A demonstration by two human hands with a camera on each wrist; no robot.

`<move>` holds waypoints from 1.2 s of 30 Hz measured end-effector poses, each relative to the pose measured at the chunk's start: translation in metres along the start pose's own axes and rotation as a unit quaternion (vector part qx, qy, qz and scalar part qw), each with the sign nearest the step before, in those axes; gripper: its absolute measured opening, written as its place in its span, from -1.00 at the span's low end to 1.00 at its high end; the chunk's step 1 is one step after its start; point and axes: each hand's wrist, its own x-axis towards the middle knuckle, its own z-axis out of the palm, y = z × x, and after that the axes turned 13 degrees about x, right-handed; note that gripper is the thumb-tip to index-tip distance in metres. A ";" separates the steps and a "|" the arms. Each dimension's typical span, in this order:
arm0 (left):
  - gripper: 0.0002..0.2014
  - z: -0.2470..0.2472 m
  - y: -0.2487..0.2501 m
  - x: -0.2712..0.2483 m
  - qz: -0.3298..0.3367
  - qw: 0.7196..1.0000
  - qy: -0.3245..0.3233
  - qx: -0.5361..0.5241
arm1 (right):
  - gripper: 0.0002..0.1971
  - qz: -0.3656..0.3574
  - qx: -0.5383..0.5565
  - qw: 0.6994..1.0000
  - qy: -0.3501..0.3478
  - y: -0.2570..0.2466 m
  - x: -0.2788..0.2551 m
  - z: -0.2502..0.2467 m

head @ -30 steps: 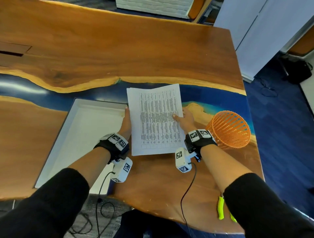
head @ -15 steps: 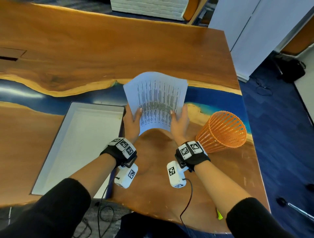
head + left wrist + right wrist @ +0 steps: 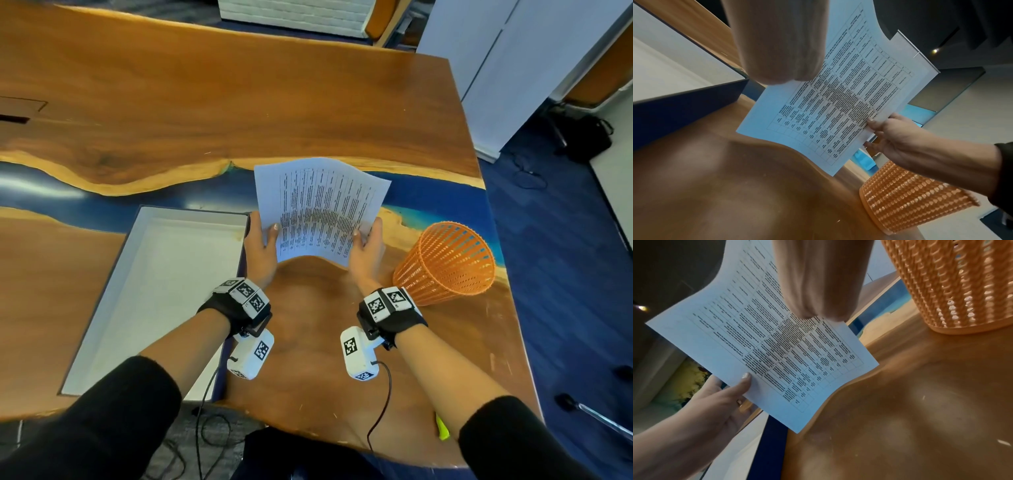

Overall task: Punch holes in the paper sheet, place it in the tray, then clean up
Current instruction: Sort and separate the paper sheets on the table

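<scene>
Head view: table (image 3: 308,102), wood slab with a blue resin band running across it, fills most of the frame. White tray (image 3: 113,308), dark blue outside, sits on the table at the person's left, near edge overhanging the table's front. Orange mesh basket (image 3: 445,263) stands on the table at the right, mouth up, tilted in this wide view. Paper (image 3: 318,209) held up off the table between tray and basket, over the bare wood; printed with a table of text, near edge bowed upward in the middle, far corners curling. From the left wrist view it is several sheets, with a staple (image 3: 917,54) at a far corner. No punched holes can be made out on it.

Left hand (image 3: 262,250) grips the paper's left edge: thumb on the printed face, fingers curled behind it, seen in the right wrist view. Hand lies just beside the tray's right wall, apart from it as far as I can tell. Right hand (image 3: 366,253) pinches the right edge the same way, thumb on top, fingers under, seen in the left wrist view; near the basket, not touching.

Small yellow-green object (image 3: 443,428) shows at the table's front edge by the right arm; too hidden to identify
</scene>
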 end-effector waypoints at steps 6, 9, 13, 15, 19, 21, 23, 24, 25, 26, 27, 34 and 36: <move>-0.49 -0.003 -0.010 -0.008 -0.014 0.999 -0.043 -0.009 | -0.70 0.048 -0.003 0.999 -0.020 0.008 -0.008 -0.011; -0.50 -0.007 -0.008 -0.008 -0.011 0.998 -0.057 -0.015 | -0.77 0.055 -0.015 0.998 -0.016 0.008 -0.007 -0.016; -0.66 -0.011 -0.006 -0.006 -0.033 0.997 -0.066 0.015 | -0.83 0.059 -0.037 0.997 -0.017 0.015 -0.002 -0.023; -0.68 -0.012 -0.007 -0.007 -0.046 0.996 -0.069 0.033 | -0.86 0.076 -0.060 0.995 -0.029 0.022 -0.002 -0.029; -0.70 -0.009 -0.009 -0.020 -0.066 0.991 -0.108 0.049 | -0.87 0.103 -0.085 0.990 -0.049 0.032 -0.011 -0.039; -0.70 -0.008 -0.017 -0.030 -0.086 0.986 -0.131 0.056 | -0.87 0.115 -0.087 0.988 -0.054 0.035 -0.019 -0.046; -0.67 -0.005 -0.028 -0.042 -0.115 0.979 -0.161 0.050 | -0.88 0.127 -0.098 0.985 -0.067 0.041 -0.029 -0.056; -0.65 -0.004 -0.034 -0.048 -0.132 0.974 -0.180 0.040 | -0.88 0.135 -0.104 0.983 -0.074 0.045 -0.033 -0.061; -0.63 -0.003 -0.038 -0.056 -0.148 0.968 -0.201 0.032 | -0.87 0.146 -0.107 0.980 -0.079 0.051 -0.038 -0.067; -0.60 -0.001 -0.042 -0.062 -0.160 0.962 -0.221 0.028 | -0.85 0.157 -0.110 0.978 -0.085 0.057 -0.042 -0.073; -0.55 0.000 -0.047 -0.069 -0.167 0.956 -0.242 0.027 | -0.84 0.168 -0.115 0.975 -0.092 0.063 -0.046 -0.079; -0.45 0.027 -0.053 -0.094 -0.145 0.932 -0.329 0.043 | -0.86 0.225 -0.148 0.957 -0.106 0.083 -0.075 -0.127; -0.44 0.035 -0.053 -0.098 -0.138 0.930 -0.338 0.048 | -0.87 0.222 -0.171 0.956 -0.088 0.084 -0.080 -0.144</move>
